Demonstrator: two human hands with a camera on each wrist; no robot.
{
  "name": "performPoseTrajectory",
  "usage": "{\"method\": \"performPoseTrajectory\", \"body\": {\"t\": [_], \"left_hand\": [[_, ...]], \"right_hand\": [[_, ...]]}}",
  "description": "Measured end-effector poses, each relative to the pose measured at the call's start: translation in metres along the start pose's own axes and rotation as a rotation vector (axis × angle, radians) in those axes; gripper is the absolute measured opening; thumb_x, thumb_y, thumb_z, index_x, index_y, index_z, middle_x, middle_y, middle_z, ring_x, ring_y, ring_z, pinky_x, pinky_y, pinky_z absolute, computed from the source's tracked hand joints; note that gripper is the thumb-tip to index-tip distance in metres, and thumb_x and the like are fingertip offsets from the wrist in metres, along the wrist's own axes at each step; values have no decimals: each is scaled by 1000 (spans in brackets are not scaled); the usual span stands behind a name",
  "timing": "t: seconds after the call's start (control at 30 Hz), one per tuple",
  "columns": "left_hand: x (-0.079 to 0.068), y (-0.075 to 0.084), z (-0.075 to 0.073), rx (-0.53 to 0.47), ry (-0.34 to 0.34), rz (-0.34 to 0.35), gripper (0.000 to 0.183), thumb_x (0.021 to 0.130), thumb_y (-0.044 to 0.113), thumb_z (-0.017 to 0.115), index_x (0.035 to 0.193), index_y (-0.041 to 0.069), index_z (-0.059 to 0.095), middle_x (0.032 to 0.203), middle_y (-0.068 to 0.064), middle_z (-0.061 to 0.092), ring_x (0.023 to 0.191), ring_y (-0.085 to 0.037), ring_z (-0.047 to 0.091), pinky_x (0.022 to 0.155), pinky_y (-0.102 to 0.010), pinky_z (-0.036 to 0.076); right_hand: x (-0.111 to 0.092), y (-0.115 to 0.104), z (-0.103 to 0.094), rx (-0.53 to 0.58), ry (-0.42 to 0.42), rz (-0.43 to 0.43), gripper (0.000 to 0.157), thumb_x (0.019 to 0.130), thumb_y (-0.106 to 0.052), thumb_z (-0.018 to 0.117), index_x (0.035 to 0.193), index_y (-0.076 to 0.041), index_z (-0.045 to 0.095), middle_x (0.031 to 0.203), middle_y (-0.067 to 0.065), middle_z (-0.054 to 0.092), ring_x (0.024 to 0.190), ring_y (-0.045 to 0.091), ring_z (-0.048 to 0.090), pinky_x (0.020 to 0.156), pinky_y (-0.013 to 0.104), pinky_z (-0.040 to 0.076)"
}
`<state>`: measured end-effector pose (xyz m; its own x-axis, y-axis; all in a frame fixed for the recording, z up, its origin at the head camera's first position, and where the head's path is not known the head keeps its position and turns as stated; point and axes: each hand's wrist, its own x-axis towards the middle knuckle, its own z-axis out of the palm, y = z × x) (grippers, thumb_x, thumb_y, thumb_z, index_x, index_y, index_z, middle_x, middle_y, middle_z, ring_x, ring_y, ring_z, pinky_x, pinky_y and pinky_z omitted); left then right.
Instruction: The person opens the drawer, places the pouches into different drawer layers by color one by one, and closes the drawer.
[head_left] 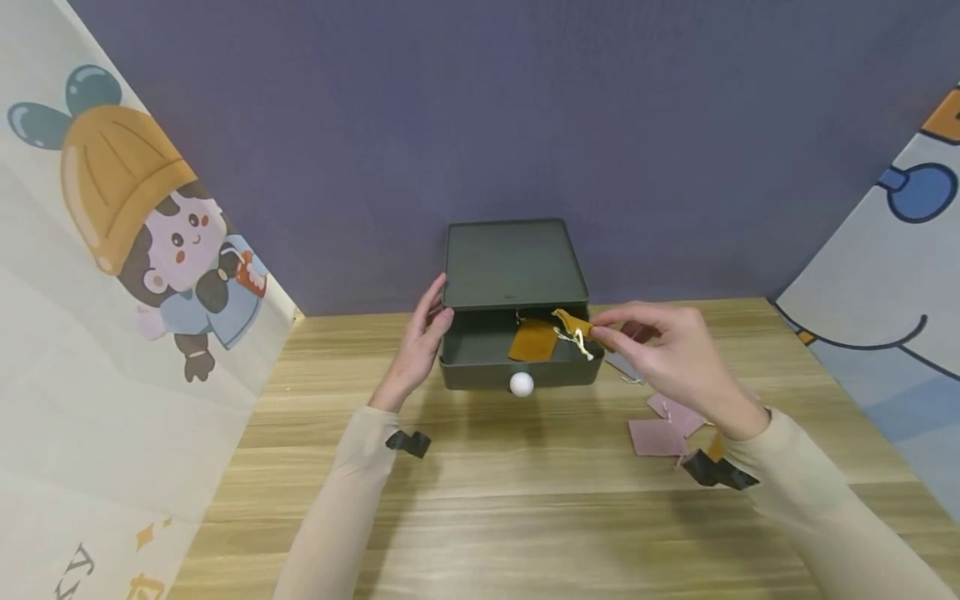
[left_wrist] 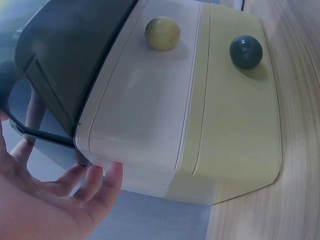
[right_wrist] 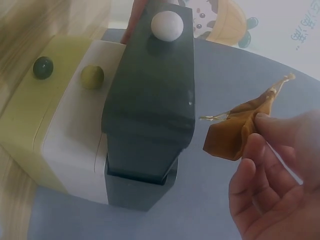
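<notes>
Right hand [head_left: 667, 350]: clamped on orange pouch [head_left: 573, 323], near drawer [head_left: 476, 377].
Left hand [head_left: 417, 348]: fingers apart, seemingly touching cabinet [head_left: 513, 260].
Drawer: pulled out, second pouch [head_left: 533, 342] inside.

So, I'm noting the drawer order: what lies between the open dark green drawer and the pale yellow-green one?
The white drawer, with a yellowish knob on its front; both wrist views show it.
</notes>
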<state>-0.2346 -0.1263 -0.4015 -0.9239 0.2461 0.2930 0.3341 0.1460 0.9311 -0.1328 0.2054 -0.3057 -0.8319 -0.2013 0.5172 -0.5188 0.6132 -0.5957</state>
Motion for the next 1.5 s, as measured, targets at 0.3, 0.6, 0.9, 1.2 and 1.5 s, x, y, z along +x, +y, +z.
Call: {"method": "performPoseTrajectory", "body": {"t": [0.3, 0.6, 0.9, 1.2, 1.5], "left_hand": [[1, 0, -1, 5, 2, 0, 61, 114, 23, 46, 171, 21, 25, 172, -22, 28, 155, -42, 34, 126, -63, 33], [2, 0, -1, 12, 5, -9, 61, 114, 26, 47, 171, 25, 26, 171, -21, 29, 155, -40, 35, 125, -63, 35], [0, -2, -2, 14, -3, -14, 61, 114, 26, 46, 171, 24, 25, 172, -22, 28, 155, -41, 34, 124, -64, 35], [0, 0, -1, 19, 1, -24, 62, 113, 28, 47, 171, 26, 25, 170, -22, 30, 153, -41, 36, 123, -64, 37], [-1, 1, 1, 10, 9, -15, 63, 113, 27, 48, 171, 22, 26, 170, -24, 30, 153, -43, 37, 124, -65, 36]], "right_hand": [[9, -3, 10, 26, -63, 9, 12, 96, -12, 80, 106, -18, 85, 84, -1, 80, 61, 11, 66, 54, 21, 52], [18, -3, 17, 36, -85, -24, 12, 96, -12, 79, 105, -18, 84, 84, 4, 80, 60, 21, 67, 55, 21, 51], [26, -2, 23, -12, -184, -18, 10, 96, -13, 80, 105, -16, 84, 85, 3, 80, 62, 16, 67, 53, 26, 52], [35, -5, 33, -6, -216, -9, 10, 97, -16, 80, 105, -16, 85, 82, 0, 79, 62, 9, 63, 55, 23, 50], [41, -2, 44, 4, -244, 33, 9, 97, -18, 79, 105, -17, 85, 86, 1, 81, 65, 10, 66, 57, 23, 49]]}}
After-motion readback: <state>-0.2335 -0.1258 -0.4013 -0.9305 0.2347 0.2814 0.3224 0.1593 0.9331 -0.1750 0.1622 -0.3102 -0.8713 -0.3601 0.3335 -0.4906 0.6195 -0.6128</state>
